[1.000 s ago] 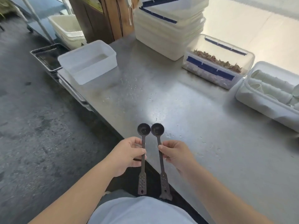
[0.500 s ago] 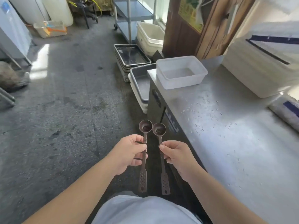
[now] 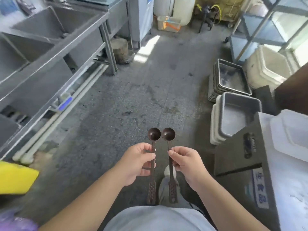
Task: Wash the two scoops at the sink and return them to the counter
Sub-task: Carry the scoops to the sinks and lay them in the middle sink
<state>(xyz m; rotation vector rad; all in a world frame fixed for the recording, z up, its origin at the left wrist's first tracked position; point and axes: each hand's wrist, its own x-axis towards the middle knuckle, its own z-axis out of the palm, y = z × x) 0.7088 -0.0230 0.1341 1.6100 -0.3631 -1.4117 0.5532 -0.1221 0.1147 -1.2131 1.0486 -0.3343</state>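
Two dark brown long-handled scoops held upright, side by side, bowls up and nearly touching at centre frame. Left scoop (image 3: pixel 154 157) pinched along its stem by the left hand (image 3: pixel 139 161), thumb and fingers closed round the handle. Right scoop (image 3: pixel 170 154) gripped the same way by the right hand (image 3: pixel 187 161), fingers closed on the stem just below the bowl. Both perforated handle ends hanging free below the hands, above a pale shirt front at 6 o'clock.

Stainless steel sink (image 3: pixel 40 45) at 10 o'clock, well apart from the scoops, two deep basins visible on metal legs. Grey concrete floor (image 3: pixel 120 100) beneath and stretching away toward 12 o'clock. Counter (image 3: pixel 283 172) at 3 o'clock, near the right hand, a clear plastic container (image 3: pixel 290 135) resting on its near corner. Stacked metal trays (image 3: pixel 231 77) and grey tubs (image 3: pixel 236 117) on the floor at 2 o'clock. Yellow object (image 3: pixel 15 177), blurred, at 8 o'clock.
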